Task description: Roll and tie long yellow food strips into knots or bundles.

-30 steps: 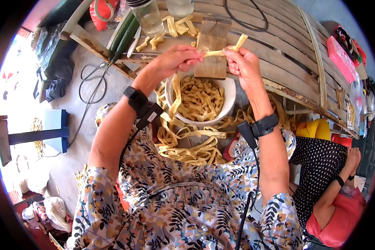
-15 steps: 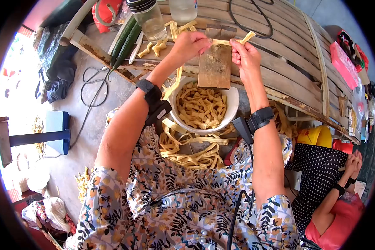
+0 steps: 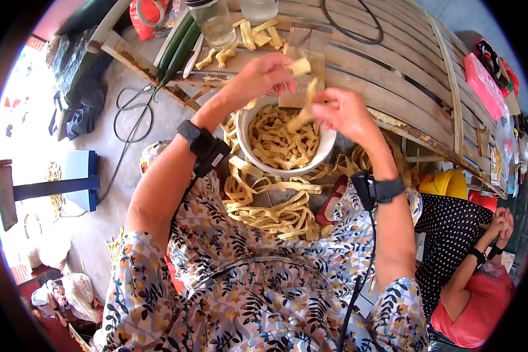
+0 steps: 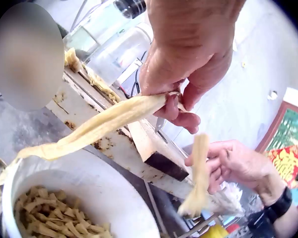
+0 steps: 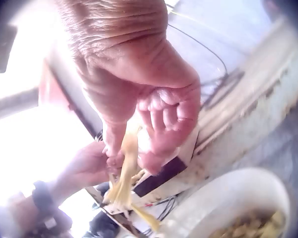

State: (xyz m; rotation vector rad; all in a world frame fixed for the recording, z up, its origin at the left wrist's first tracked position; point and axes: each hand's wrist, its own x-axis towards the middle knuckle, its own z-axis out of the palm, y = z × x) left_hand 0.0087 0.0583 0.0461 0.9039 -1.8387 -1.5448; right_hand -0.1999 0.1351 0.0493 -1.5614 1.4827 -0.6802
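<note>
My left hand (image 3: 263, 77) pinches a long yellow strip (image 4: 104, 121), which trails down past the white bucket (image 4: 116, 198) in the left wrist view; its short end (image 3: 300, 66) sticks out at the fingertips. Beside it, my right hand (image 3: 347, 115) has thumb and fingers parted around a short knotted yellow piece (image 3: 302, 114), blurred over the bucket's right side. The right wrist view shows the piece (image 5: 124, 181) by those fingers. Many similar knotted pieces (image 3: 281, 138) lie inside the bucket.
A wooden board (image 3: 317, 44) juts from the slatted bench (image 3: 393, 70), with jars (image 3: 215, 26), cucumbers (image 3: 179, 53) and a cable on it. Loose strips (image 3: 276, 217) lie below the bucket. Another person (image 3: 472, 299) sits at right.
The strip stretched between both hands is now in two parts. My right hand has moved down toward the bucket with the short piece, its fingers parting; my left keeps the long strip.
</note>
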